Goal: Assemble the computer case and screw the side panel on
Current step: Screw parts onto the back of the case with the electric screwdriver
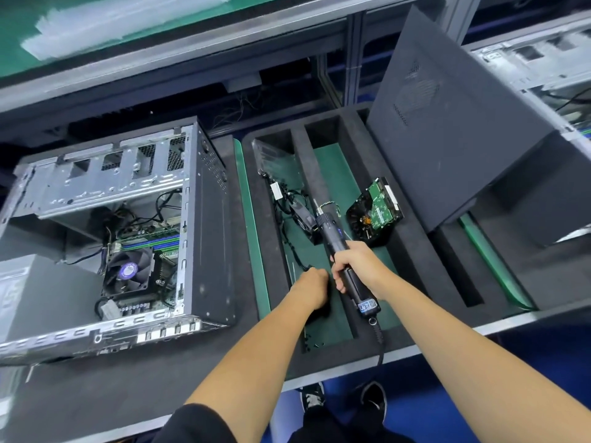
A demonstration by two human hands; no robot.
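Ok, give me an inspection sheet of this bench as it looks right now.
Surface: black foam tray with green-lined slots.
Job's things: computer case open, side uncovered; side panel leaning at the right; electric screwdriver.
Clutter: hard drive and small fan in the tray.
Grips: right hand closed around the screwdriver; left hand closed in a slot, contents hidden.
Cables: screwdriver cord hanging over the bench edge; loose wires.
Surroundings: another case far right.

Computer case (204,225): black shell, silver frame. Side panel (454,129): matte black, dotted vent pattern. Foam tray (412,251): black, lined in green. Circuit board (382,203), at 1 o'clock: green. Screwdriver (339,247): black.
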